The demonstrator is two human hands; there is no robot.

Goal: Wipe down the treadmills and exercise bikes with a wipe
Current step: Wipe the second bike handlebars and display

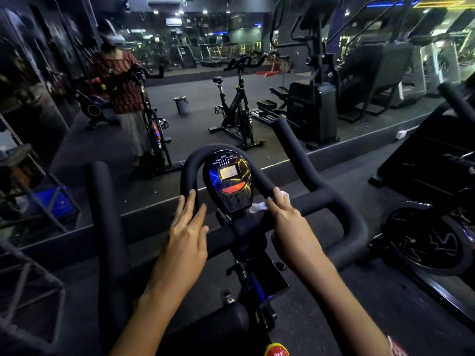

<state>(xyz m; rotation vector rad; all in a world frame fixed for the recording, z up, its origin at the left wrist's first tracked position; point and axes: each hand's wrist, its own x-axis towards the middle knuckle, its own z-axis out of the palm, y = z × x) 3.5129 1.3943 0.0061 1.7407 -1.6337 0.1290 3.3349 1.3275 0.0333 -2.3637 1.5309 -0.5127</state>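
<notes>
An exercise bike's black padded handlebar (331, 201) fills the middle of the head view, with a glossy console (230, 181) inside its central loop. My right hand (285, 214) curls over the right side of the loop and grips a white wipe (258, 207) against the padding; bits of the wipe show on both sides of the fingers. Straight fingers of my left hand (189, 227) rest on the left side of the loop, next to the console.
A wall mirror (180, 86) ahead reflects a person, several bikes, a small bin and a stepper. Another bike's flywheel (424, 242) stands at the right. A metal rack (38, 201) with a blue item is at the left. A red knob (277, 350) sits below.
</notes>
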